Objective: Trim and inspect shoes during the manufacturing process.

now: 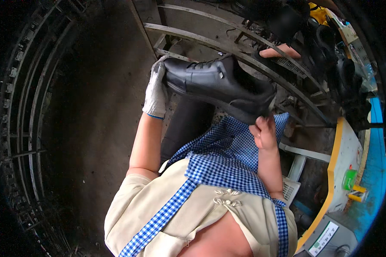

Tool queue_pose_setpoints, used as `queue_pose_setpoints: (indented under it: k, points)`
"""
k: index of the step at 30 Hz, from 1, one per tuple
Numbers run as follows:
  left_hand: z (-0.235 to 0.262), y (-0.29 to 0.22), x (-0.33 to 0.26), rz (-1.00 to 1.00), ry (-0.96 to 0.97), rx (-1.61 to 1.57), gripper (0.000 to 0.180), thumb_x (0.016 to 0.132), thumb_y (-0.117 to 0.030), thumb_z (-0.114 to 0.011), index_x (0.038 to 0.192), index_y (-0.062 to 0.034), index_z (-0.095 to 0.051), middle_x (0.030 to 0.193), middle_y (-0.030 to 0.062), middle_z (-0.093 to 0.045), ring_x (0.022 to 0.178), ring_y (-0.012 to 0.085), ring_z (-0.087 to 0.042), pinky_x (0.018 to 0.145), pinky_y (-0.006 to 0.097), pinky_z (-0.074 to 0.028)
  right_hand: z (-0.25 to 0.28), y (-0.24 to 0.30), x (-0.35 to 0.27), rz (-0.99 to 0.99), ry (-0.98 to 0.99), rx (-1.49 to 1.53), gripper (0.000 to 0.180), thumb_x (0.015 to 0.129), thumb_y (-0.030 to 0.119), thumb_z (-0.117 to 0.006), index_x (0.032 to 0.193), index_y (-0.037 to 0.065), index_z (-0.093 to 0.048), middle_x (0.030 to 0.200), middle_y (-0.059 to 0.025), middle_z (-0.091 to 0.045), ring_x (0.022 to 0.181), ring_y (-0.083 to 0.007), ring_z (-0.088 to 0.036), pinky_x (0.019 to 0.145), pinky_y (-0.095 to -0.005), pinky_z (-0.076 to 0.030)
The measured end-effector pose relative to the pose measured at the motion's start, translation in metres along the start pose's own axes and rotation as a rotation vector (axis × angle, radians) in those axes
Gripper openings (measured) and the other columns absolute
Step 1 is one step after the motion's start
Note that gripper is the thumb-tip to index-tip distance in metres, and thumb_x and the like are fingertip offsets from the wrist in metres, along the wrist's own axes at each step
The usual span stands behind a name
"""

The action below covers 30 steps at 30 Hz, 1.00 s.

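A black lace-up shoe [206, 81] is held up in front of me, its toe to the left and its heel to the right. My left hand [156, 88] wears a white knit glove with a blue cuff edge and grips the shoe's toe end. At the heel, my bare right hand [263, 132] has its fingers curled against the lower back edge of the shoe. Part of its grip is hidden. A blue-and-white checked apron [227, 167] lies over my lap just below the shoe.
Curved metal rails [197, 37] run behind the shoe. More black shoes [347, 81] stand at the far right. A yellow-edged white panel [343, 158] rises on my right, beside a blue surface [377, 158] with a green container [349, 179]. A metal rack [34, 124] lines the left.
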<state>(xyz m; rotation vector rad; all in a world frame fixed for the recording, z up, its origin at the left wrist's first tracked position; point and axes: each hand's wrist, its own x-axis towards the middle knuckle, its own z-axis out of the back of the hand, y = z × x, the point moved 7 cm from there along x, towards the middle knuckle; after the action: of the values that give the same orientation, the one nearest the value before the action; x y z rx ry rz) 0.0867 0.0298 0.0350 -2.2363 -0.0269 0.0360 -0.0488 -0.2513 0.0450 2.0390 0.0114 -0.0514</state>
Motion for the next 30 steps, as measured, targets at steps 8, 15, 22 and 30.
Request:
queue_pose_setpoints:
  k: [8, 15, 22, 30]
  points:
    - [0.010, 0.018, -0.006, 0.232, -0.099, -0.020, 0.047, 0.093, -0.045, -0.050, 0.123, -0.0087, -0.055, 0.111, 0.0084, -0.062, 0.097, 0.0205, -0.061, 0.087, 0.035, -0.048, -0.002, -0.003, 0.004, -0.078, 0.089, 0.017, 0.054, 0.092, 0.036, -0.057, 0.133, 0.007, -0.039, 0.103, -0.0053, -0.060, 0.041, -0.0018, -0.033, 0.035, -0.0162, -0.023]
    - [0.006, 0.017, -0.007, 0.254, 0.025, -0.101, 0.041, 0.096, -0.032, -0.050, 0.128, -0.0056, -0.050, 0.122, 0.0090, -0.055, 0.111, 0.0211, -0.052, 0.097, 0.034, -0.042, -0.009, 0.012, -0.004, -0.050, -0.035, -0.144, 0.062, 0.078, 0.017, -0.070, 0.131, 0.004, -0.040, 0.099, -0.0044, -0.060, 0.053, -0.0048, -0.045, 0.044, -0.0173, -0.036]
    - [0.005, 0.017, -0.003, 0.233, 0.019, -0.223, 0.039, 0.097, -0.027, -0.046, 0.129, -0.0047, -0.048, 0.123, 0.0108, -0.055, 0.112, 0.0232, -0.053, 0.099, 0.035, -0.042, -0.023, 0.025, -0.005, 0.041, -0.017, -0.259, 0.064, 0.069, 0.012, -0.079, 0.122, 0.002, -0.046, 0.107, -0.0046, -0.059, 0.097, -0.0157, -0.057, 0.085, -0.0301, -0.047]
    - [0.006, 0.021, -0.014, 0.320, -0.061, -0.213, 0.038, 0.096, -0.034, -0.048, 0.124, -0.0091, -0.051, 0.112, 0.0092, -0.059, 0.101, 0.0229, -0.059, 0.088, 0.039, -0.050, -0.011, 0.009, -0.006, -0.034, 0.066, -0.208, 0.067, 0.084, 0.027, -0.069, 0.135, 0.003, -0.033, 0.103, -0.0069, -0.059, 0.046, -0.0049, -0.041, 0.038, -0.0167, -0.031]
